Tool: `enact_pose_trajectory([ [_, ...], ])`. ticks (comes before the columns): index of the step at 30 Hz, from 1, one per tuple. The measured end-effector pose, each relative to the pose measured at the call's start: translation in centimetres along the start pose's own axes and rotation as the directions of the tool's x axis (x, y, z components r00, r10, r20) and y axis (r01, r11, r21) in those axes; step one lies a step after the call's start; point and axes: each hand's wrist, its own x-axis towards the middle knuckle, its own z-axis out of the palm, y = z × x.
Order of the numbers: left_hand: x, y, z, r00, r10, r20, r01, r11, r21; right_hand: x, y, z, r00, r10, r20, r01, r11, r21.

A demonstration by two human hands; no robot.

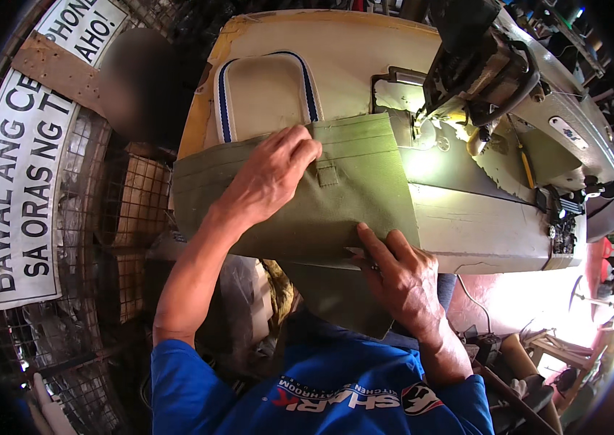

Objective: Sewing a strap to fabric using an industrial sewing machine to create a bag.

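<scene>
An olive-green fabric piece (350, 188) with stitched lines and a small square patch (327, 174) lies across the machine table, its lower part hanging over the front edge. A white strap with a blue stripe (308, 85) arches above its top edge. My left hand (278, 167) is closed on the fabric near the top, beside the strap's right end, fingers curled. My right hand (401, 275) grips the lower right edge, index finger over the fabric and thumb low; a small pale thing by the thumb is too unclear to name.
An industrial sewing machine (510, 80) with a lit needle area stands at right, a yellow-handled tool (527, 163) on its bed. Beige board (350, 58) forms the back table. At left are wire mesh (140, 225), white signs (21, 196) and a blurred round shape. Cluttered items fill the lower right.
</scene>
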Motion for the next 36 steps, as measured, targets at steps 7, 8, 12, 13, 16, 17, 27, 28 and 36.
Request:
enact_pose_trajectory([
  [7,-2.0,2.3,-3.2,0.918,-0.363,0.159,0.291,0.889,0.354,0.2,0.2,-0.1,1.000,0.013,0.023,-0.014,1.000,0.020],
  [8,-1.9,2.7,-3.5,0.947,-0.298,0.120,0.243,0.909,0.338,0.2,0.2,-0.1,0.999,0.019,0.041,-0.021,0.999,0.037],
  [12,-0.8,3.7,-3.0,0.971,-0.239,0.023,0.217,0.913,0.346,0.1,0.1,-0.2,1.000,0.020,0.023,-0.020,0.999,0.026],
  [13,-0.5,3.7,-2.4,0.985,-0.167,-0.051,0.174,0.954,0.245,0.1,0.1,-0.2,0.999,0.023,0.029,-0.024,0.999,0.026],
  [16,0.6,3.3,0.0,0.957,-0.286,-0.043,0.285,0.903,0.321,0.1,0.1,-0.2,0.999,0.021,0.026,-0.022,0.999,0.025],
  [17,0.6,3.2,0.7,0.950,-0.307,-0.059,0.307,0.880,0.362,0.1,0.1,-0.2,0.999,0.025,0.035,-0.026,0.999,0.037],
  [27,-1.0,2.5,2.7,0.938,-0.259,-0.230,0.296,0.945,0.141,1.9,-0.2,-1.1,0.994,0.089,0.068,-0.098,0.983,0.157],
  [28,-1.3,2.4,2.3,0.939,-0.251,-0.234,0.288,0.947,0.140,2.6,-0.1,-1.0,0.992,0.120,0.032,-0.124,0.978,0.166],
  [36,-2.9,2.4,0.9,0.917,-0.380,-0.120,0.318,0.879,-0.356,8.1,0.5,2.9,0.973,0.136,-0.185,-0.121,0.989,0.090],
])
